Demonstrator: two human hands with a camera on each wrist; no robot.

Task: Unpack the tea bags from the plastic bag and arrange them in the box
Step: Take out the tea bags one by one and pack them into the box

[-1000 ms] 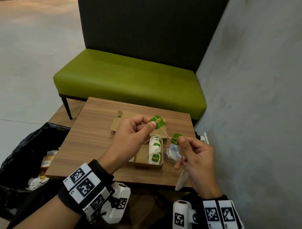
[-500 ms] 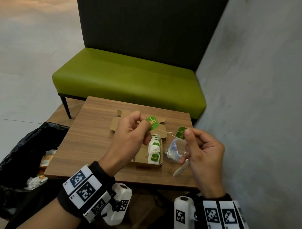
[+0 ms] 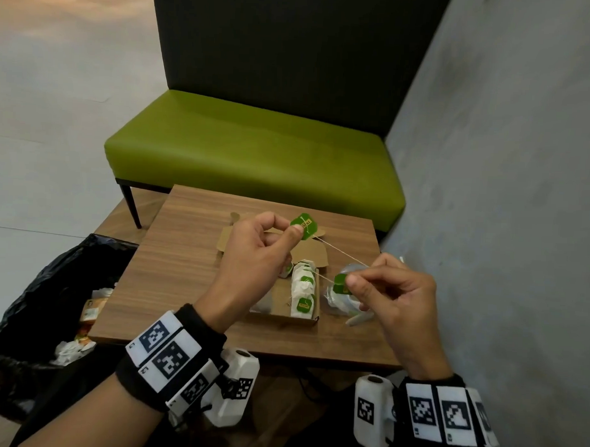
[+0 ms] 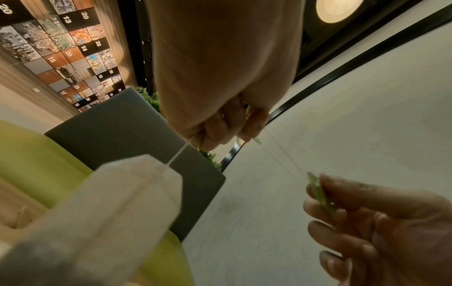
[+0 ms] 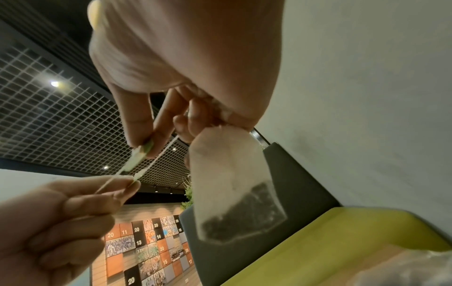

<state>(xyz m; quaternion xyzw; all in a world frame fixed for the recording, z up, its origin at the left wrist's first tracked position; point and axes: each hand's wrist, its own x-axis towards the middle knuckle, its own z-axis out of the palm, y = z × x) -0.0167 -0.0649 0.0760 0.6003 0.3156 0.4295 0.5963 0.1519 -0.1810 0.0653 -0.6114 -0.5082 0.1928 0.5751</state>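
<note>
Head view: above the box (image 3: 286, 298) on the table (image 3: 185, 259), the left hand (image 3: 257, 258) and right hand (image 3: 393, 295) each pinch one green tag (image 3: 305, 225); the box's tea bags overlap, count unclear. Left wrist view: one blurred tea bag (image 4: 110, 209) hangs by its string under the left hand. Right wrist view: a second tea bag (image 5: 234, 185) hangs beneath the right hand, its plastic bag (image 5: 401, 269) cut off.

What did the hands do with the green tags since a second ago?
The left hand lifted its green tag up and away, while the right hand kept its tag lower, so the string between them is pulled longer. Both hands still pinch their tags; the box of tea bags stayed put.
</note>
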